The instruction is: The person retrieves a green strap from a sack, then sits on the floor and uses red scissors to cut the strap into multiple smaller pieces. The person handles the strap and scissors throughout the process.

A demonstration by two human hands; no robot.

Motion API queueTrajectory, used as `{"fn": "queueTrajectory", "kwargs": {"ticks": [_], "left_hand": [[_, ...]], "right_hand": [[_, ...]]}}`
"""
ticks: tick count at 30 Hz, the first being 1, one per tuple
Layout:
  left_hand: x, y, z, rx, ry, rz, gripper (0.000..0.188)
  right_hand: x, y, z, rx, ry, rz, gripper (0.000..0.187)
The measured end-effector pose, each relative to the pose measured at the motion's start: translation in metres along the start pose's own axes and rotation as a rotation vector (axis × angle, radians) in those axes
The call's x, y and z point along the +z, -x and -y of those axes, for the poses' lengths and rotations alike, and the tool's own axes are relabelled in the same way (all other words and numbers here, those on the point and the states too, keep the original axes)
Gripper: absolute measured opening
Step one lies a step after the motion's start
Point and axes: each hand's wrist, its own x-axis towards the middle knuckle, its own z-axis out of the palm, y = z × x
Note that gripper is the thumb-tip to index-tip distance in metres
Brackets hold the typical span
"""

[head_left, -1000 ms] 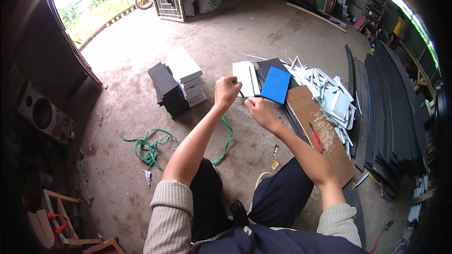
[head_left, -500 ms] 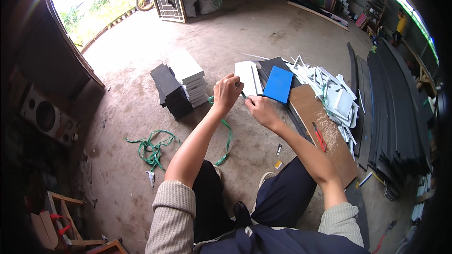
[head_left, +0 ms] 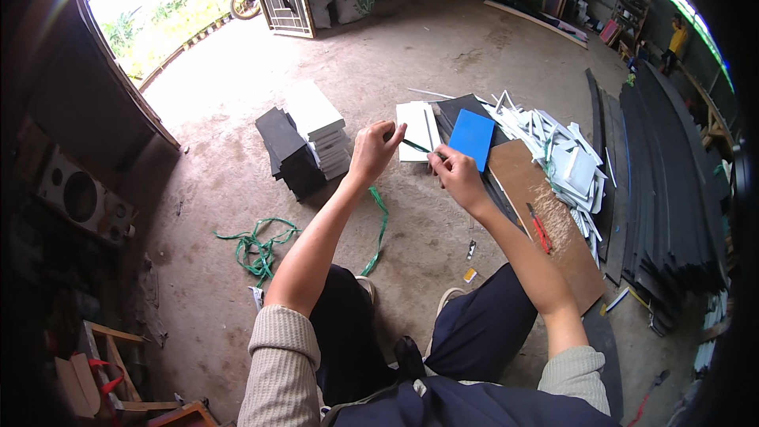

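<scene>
A short taut length of green plastic twine (head_left: 415, 145) spans between my two hands. My left hand (head_left: 373, 150) is closed round one end. My right hand (head_left: 458, 177) pinches the other end, a little nearer to me. Below my left hand hangs a loose green tail (head_left: 383, 225), its upper part hidden behind my wrist. A tangled heap of the same twine (head_left: 254, 249) lies on the floor to the left. Past my hands stand a stack of white slabs (head_left: 326, 130) and a stack of black slabs (head_left: 288, 146), with white pieces (head_left: 417, 130) and a blue board (head_left: 472, 138) farther right.
A brown board (head_left: 514, 182) with shavings and a red-handled cutter (head_left: 539, 229) lies at right. Beyond it are a pile of white offcuts (head_left: 573, 170) and long black sheets (head_left: 664, 182). A speaker (head_left: 79, 194) stands left; two people are far off at the upper right.
My hands have moved apart, the right one to the right and slightly down, and more twine shows stretched between them. The hanging tail has shifted slightly.
</scene>
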Motion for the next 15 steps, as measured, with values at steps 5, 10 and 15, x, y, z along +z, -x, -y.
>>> {"fn": "queueTrajectory", "kwargs": {"ticks": [5, 10, 15], "left_hand": [[-0.002, 0.008, -0.015, 0.014, 0.246, 0.217, 0.027], [-0.002, 0.015, -0.026, -0.012, 0.319, 0.069, 0.024], [-0.004, 0.017, -0.045, -0.076, 0.205, 0.161, 0.021]], "right_hand": [[-0.028, -0.017, -0.039, 0.138, -0.43, -0.16, 0.02], [-0.013, -0.011, -0.016, 0.215, -0.655, 0.153, 0.029], [-0.01, -0.015, -0.012, 0.103, -0.779, 0.033, 0.03]]}}
